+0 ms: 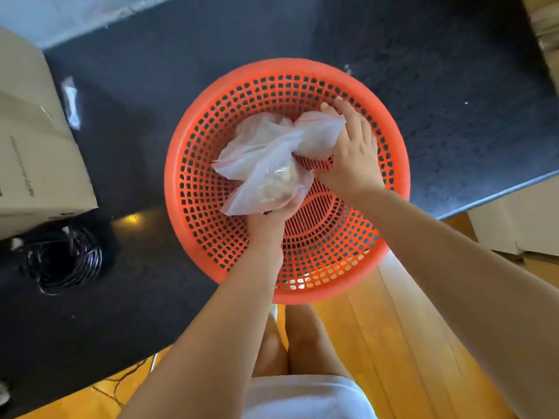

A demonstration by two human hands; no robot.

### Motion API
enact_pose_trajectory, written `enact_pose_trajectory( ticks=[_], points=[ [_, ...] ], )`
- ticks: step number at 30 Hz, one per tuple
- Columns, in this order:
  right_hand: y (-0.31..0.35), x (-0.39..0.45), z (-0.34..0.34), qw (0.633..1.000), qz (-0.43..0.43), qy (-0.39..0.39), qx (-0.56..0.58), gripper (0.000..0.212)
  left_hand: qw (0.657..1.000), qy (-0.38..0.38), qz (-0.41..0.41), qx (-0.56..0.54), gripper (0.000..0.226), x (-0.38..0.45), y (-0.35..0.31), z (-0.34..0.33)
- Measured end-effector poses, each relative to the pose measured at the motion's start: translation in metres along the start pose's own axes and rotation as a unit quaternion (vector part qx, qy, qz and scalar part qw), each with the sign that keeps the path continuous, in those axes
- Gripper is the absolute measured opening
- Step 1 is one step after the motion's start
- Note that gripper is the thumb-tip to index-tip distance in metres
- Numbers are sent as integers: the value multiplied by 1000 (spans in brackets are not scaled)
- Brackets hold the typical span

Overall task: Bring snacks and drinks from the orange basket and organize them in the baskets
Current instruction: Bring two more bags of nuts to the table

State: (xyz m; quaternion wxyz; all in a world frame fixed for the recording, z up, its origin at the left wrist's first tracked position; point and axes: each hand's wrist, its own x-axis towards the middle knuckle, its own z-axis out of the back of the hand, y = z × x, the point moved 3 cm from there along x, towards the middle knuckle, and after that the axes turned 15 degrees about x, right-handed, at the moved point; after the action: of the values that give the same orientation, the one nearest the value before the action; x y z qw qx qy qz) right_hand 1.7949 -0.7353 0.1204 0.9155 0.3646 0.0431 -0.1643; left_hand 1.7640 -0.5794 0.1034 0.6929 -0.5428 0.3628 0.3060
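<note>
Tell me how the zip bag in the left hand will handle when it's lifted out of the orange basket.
The zip bag is probably floppy: its clear film is crumpled, with a loose flap at the top. The pale lump of snacks sits low, by the left hand, so it will likely sag there. The smooth plastic may slip, so a grip under the lump seems safest.

Tabletop (453, 86): dark and speckled, spread out under and around the grip.
Cardboard box (33, 140): big and brown, far left of the grip.
Black cables (63, 258): a coiled bunch, left of and nearer than the grip.
Small plastic bag (71, 101): clear, just beside the box.
Wooden floor (393, 343): shiny orange-brown, below the grip.
</note>
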Motion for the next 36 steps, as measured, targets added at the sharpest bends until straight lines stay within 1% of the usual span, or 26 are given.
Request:
enact_pose_trajectory(
  ticks=[2, 4, 6, 7, 8, 9, 11, 12, 13, 15, 17, 18, 20, 22, 23, 26, 29, 32, 34, 36],
  points=[
    [-2, 6, -9, 998, 33, 3, -48, 86, 1000, 15, 3, 16, 59, 4, 1, -1],
    [-2, 10, -15, 995, 76, -11, -70, 73, 1000, 12, 7, 20, 46, 6, -1, -1],
    [-3, 14, -17, 993, 93, -29, -66, 62, 1000, -14, 12, 15, 56, 9, -3, 0],
    [-3, 17, -17, 994, 85, -35, -62, 57, 1000, -22, 16, 14, 61, 11, -3, 0],
    [-4, 21, -17, 996, 69, -35, -54, 54, 999, -23, 25, 16, 62, 13, -1, 2],
    [-6, 25, -16, 998, 47, -31, -32, 53, 999, -17, 38, 20, 55, 14, -1, 2],
    [-6, 30, -12, 998, -3, -6, 68, 55, 997, 12, 62, 36, 26, 14, 0, 5],
    [-5, 30, -10, 991, -29, 6, 131, 56, 997, 14, 65, 45, 21, 12, 0, 7],
    [-3, 28, -7, 981, -58, 12, 187, 58, 997, 4, 58, 50, 25, 10, 0, 9],
    [4, 17, 2, 955, -107, -9, 275, 51, 999, -27, 21, 26, 40, 5, -3, 15],
    [12, -2, 13, 926, -136, -42, 350, 40, 1000, -18, -25, 0, 46, -11, -10, 23],
    [16, -13, 19, 907, -151, -54, 390, 39, 999, -7, -46, -1, 45, -20, -12, 27],
    [22, -33, 26, 871, -182, -77, 450, 38, 997, 2, -75, 16, 36, -29, -13, 41],
    [27, -60, 39, 839, -188, -103, 500, 34, 996, 10, -88, 27, 28, -44, -19, 53],
    [31, -75, 46, 818, -187, -113, 531, 30, 994, 21, -100, 27, 28, -51, -23, 59],
    [42, -124, 62, 766, -187, -142, 598, 26, 981, 80, -176, 15, 35, -75, -37, 73],
    [50, -179, 73, 719, -200, -194, 637, 27, 965, 138, -217, 44, 34, -103, -49, 81],
    [61, -229, 78, 676, -210, -235, 666, 35, 946, 192, -246, 84, 39, -132, -57, 83],
    [69, -263, 83, 640, -221, -282, 680, 42, 929, 233, -266, 109, 47, -153, -58, 79],
    [77, -295, 88, 609, -220, -328, 688, 47, 915, 265, -275, 128, 50, -168, -56, 75]
  ],
)
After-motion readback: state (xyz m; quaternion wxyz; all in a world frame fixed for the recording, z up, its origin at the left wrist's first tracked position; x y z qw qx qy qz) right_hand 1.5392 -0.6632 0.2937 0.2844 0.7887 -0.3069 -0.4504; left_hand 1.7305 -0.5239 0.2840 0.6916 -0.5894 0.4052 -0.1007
